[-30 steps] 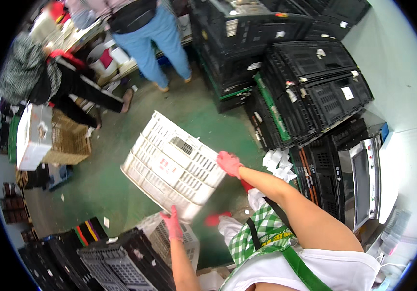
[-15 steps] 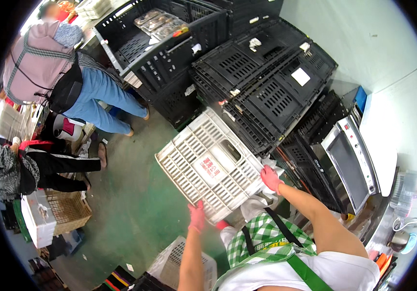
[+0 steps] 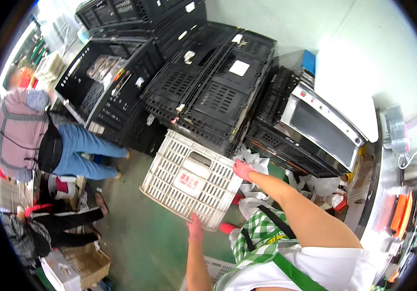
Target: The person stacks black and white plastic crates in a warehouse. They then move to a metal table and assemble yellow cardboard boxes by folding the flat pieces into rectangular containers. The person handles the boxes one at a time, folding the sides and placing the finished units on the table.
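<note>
A white slatted plastic crate (image 3: 169, 191), with an oval handle slot and red print on its side, is held tilted in front of me. My right hand (image 3: 243, 169), in a pink glove, grips its right-hand edge. At the near edge, my left hand (image 3: 195, 228), gloved in pink too, has its fingers closed on the rim, some of them hidden by the crate. The crate's far edge is close to a stack of folded black crates (image 3: 218, 94); whether the two touch I cannot tell.
An open black crate (image 3: 126, 97) holding clear packages stands at the far left. Right of the stack is a steel appliance (image 3: 322, 126), with crumpled plastic litter (image 3: 325, 185) below it. Two people work at the left. Another white crate (image 3: 217, 266) sits by my left arm.
The view has swung to the right, so the surroundings lie farther left. The white crate has turned a little, and both hands keep their hold on it.
</note>
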`<state>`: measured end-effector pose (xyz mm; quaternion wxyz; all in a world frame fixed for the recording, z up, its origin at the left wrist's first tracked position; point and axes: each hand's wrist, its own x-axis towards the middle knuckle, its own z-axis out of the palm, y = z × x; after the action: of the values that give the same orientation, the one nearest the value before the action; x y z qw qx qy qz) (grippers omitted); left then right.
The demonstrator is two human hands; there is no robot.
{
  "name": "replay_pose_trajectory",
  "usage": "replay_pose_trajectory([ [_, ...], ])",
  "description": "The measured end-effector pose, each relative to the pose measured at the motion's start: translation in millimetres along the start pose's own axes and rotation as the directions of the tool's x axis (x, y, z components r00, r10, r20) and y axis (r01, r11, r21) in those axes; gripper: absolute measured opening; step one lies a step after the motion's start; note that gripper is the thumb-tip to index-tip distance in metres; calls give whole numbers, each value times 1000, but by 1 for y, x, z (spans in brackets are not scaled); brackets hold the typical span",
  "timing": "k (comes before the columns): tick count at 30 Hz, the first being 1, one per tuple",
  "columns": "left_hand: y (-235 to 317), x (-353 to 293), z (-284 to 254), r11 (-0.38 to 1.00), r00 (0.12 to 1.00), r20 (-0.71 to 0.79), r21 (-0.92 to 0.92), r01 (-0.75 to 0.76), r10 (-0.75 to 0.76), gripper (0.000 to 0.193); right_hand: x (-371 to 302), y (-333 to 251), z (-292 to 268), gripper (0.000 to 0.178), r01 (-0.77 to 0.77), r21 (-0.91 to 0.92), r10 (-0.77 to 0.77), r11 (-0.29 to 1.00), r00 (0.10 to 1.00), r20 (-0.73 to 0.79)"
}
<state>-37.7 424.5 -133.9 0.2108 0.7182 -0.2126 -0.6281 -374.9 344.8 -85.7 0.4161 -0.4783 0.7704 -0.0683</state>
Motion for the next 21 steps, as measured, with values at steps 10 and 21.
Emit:
replay_pose_trajectory([
  [10, 21, -13, -4, 961, 996, -9, -262, -92, 93, 66, 17, -10, 5, 52, 80, 410, -64, 908, 997, -52],
  [21, 35, -125, -106, 786, 864, -285, -366, -498, 415, 37, -107, -152, -38, 34, 208, 596, -427, 775, 868, 252],
])
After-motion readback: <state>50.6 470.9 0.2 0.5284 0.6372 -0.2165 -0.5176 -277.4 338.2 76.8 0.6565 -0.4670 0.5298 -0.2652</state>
